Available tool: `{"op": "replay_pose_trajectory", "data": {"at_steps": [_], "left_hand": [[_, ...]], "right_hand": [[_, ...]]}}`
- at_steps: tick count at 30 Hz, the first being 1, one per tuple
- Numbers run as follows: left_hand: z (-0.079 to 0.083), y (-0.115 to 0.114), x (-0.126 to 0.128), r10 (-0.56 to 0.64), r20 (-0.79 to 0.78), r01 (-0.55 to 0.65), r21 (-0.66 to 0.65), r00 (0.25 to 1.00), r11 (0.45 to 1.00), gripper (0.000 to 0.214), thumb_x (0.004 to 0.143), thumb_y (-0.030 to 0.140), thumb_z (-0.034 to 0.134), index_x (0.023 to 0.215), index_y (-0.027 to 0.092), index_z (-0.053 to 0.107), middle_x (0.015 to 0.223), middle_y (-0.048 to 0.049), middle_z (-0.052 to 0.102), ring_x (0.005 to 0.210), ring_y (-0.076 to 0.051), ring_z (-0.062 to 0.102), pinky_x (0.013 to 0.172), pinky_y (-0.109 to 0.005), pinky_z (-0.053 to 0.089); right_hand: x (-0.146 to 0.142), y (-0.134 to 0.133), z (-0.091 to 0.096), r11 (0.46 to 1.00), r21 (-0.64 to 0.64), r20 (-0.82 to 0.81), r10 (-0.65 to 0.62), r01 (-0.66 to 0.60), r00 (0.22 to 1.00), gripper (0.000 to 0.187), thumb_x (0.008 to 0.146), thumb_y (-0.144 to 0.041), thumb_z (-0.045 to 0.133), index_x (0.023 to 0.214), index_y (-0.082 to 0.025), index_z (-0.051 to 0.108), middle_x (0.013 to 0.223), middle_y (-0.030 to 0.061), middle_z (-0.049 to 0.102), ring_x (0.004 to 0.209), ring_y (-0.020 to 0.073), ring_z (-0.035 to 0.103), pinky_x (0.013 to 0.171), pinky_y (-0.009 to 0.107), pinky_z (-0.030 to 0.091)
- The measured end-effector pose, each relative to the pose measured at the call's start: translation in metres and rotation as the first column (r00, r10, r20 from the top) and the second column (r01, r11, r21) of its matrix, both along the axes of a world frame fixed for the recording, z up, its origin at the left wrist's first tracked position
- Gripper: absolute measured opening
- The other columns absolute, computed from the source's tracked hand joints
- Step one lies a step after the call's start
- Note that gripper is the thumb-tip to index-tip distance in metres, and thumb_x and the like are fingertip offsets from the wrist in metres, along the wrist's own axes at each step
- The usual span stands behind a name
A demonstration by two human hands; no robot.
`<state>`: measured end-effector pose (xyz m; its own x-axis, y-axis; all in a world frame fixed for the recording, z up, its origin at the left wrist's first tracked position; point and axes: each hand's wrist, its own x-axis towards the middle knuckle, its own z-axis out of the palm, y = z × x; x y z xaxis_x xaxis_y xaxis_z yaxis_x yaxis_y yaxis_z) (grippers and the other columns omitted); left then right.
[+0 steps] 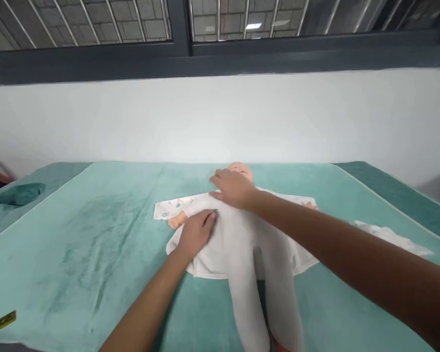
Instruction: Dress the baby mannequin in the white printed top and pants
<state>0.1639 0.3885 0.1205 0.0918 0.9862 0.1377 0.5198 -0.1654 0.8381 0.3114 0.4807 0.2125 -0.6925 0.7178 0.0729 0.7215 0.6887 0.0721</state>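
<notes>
A baby doll (241, 169) lies on its back, its head at the far end and partly hidden by my right hand. White leggings-like cloth (242, 244) covers its body and legs. Under it spreads a white baby shirt (209, 259) with small coloured prints on the sleeve. The doll's bare hand (178, 220) shows beside that sleeve. My left hand (198, 232) is closed at the left edge of the white cloth, fingers and thumb together on it. Over the doll's upper chest, my right hand (232, 187) is open with fingers stretched leftward.
A teal cover (95, 244) is spread beneath everything. Crumpled white cloth (392, 237) lies at the right. A dark green bundle (16, 194) is at the far left, and a yellow label (0, 323) at the near left. Behind stand a white wall (205, 120) and a barred window.
</notes>
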Motion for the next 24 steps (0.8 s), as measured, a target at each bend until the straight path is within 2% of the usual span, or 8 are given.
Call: {"op": "replay_pose_trajectory", "data": {"at_steps": [2, 5, 8, 11, 14, 16, 19, 24], "left_hand": [[-0.011, 0.005, -0.006, 0.083, -0.108, -0.068, 0.138, 0.991, 0.988, 0.028, 0.092, 0.030, 0.043, 0.085, 0.021, 0.068, 0.086, -0.0058, 0.072, 0.084, -0.023, 0.065, 0.080, -0.036, 0.048], [-0.026, 0.005, -0.012, 0.157, -0.172, -0.112, 0.246, 0.973, 0.963, 0.026, 0.091, 0.026, 0.043, 0.096, 0.022, 0.068, 0.099, -0.0074, 0.073, 0.095, -0.024, 0.065, 0.085, -0.037, 0.046], [-0.033, 0.004, -0.014, 0.224, -0.255, -0.108, 0.403, 0.941, 0.909, 0.027, 0.091, 0.022, 0.042, 0.102, 0.022, 0.067, 0.098, -0.0073, 0.072, 0.095, -0.023, 0.064, 0.086, -0.036, 0.046], [-0.033, 0.013, -0.017, 0.346, -0.328, -0.163, 0.475, 0.879, 0.865, 0.023, 0.089, 0.020, 0.045, 0.099, 0.021, 0.067, 0.096, -0.0087, 0.068, 0.094, -0.025, 0.061, 0.085, -0.038, 0.045], [-0.031, 0.026, -0.021, 0.471, -0.326, -0.320, 0.421, 0.820, 0.849, 0.018, 0.084, 0.027, 0.056, 0.098, 0.020, 0.064, 0.101, -0.0122, 0.064, 0.099, -0.030, 0.057, 0.084, -0.043, 0.044], [-0.030, 0.033, -0.024, 0.479, -0.247, -0.400, 0.310, 0.842, 0.863, 0.015, 0.080, 0.030, 0.061, 0.090, 0.020, 0.063, 0.093, -0.0111, 0.064, 0.095, -0.031, 0.057, 0.082, -0.044, 0.043], [-0.032, 0.037, -0.030, 0.471, -0.095, -0.446, 0.206, 0.877, 0.871, 0.012, 0.082, 0.031, 0.056, 0.076, 0.021, 0.060, 0.077, -0.0064, 0.061, 0.081, -0.026, 0.058, 0.076, -0.039, 0.043], [-0.037, 0.033, -0.038, 0.517, 0.146, -0.536, 0.183, 0.844, 0.824, 0.011, 0.083, 0.024, 0.047, 0.080, 0.020, 0.057, 0.080, -0.0015, 0.062, 0.076, -0.017, 0.056, 0.069, -0.029, 0.044]], "right_hand": [[-0.030, -0.001, -0.009, 0.981, -0.163, 0.058, 0.114, -0.103, 0.992, 0.033, 0.093, -0.044, 0.048, 0.109, -0.018, 0.061, 0.117, 0.0141, 0.062, 0.105, 0.0300, 0.058, 0.077, 0.036, 0.043], [-0.053, 0.000, -0.021, 0.951, -0.285, 0.068, 0.145, -0.120, 0.987, 0.035, 0.093, -0.048, 0.046, 0.101, -0.020, 0.064, 0.107, 0.0110, 0.066, 0.092, 0.0267, 0.063, 0.068, 0.033, 0.042], [-0.047, 0.008, -0.023, 0.936, -0.333, 0.040, 0.134, -0.114, 0.990, 0.035, 0.093, -0.050, 0.044, 0.102, -0.024, 0.064, 0.099, 0.0065, 0.070, 0.082, 0.0233, 0.064, 0.061, 0.031, 0.040], [-0.026, 0.018, -0.018, 0.933, -0.349, -0.045, 0.077, -0.088, 0.996, 0.032, 0.091, -0.049, 0.048, 0.110, -0.027, 0.063, 0.101, 0.0053, 0.071, 0.087, 0.0244, 0.064, 0.064, 0.031, 0.039], [-0.006, 0.024, -0.014, 0.925, -0.379, -0.176, -0.042, -0.028, 0.984, 0.033, 0.091, -0.049, 0.046, 0.115, -0.031, 0.061, 0.106, 0.0029, 0.071, 0.092, 0.0247, 0.064, 0.070, 0.032, 0.040], [0.002, 0.024, -0.013, 0.913, -0.407, -0.217, -0.093, -0.004, 0.972, 0.034, 0.091, -0.052, 0.046, 0.114, -0.033, 0.062, 0.110, 0.0010, 0.071, 0.095, 0.0249, 0.064, 0.073, 0.032, 0.040], [0.007, 0.021, -0.012, 0.894, -0.447, -0.220, -0.115, 0.004, 0.969, 0.041, 0.085, -0.065, 0.048, 0.105, -0.033, 0.066, 0.107, 0.0009, 0.072, 0.094, 0.0258, 0.064, 0.072, 0.032, 0.040], [0.004, 0.018, -0.011, 0.882, -0.471, -0.200, -0.133, 0.024, 0.971, 0.044, 0.079, -0.069, 0.054, 0.099, -0.032, 0.069, 0.105, 0.0009, 0.071, 0.090, 0.0251, 0.064, 0.067, 0.031, 0.039]]}}
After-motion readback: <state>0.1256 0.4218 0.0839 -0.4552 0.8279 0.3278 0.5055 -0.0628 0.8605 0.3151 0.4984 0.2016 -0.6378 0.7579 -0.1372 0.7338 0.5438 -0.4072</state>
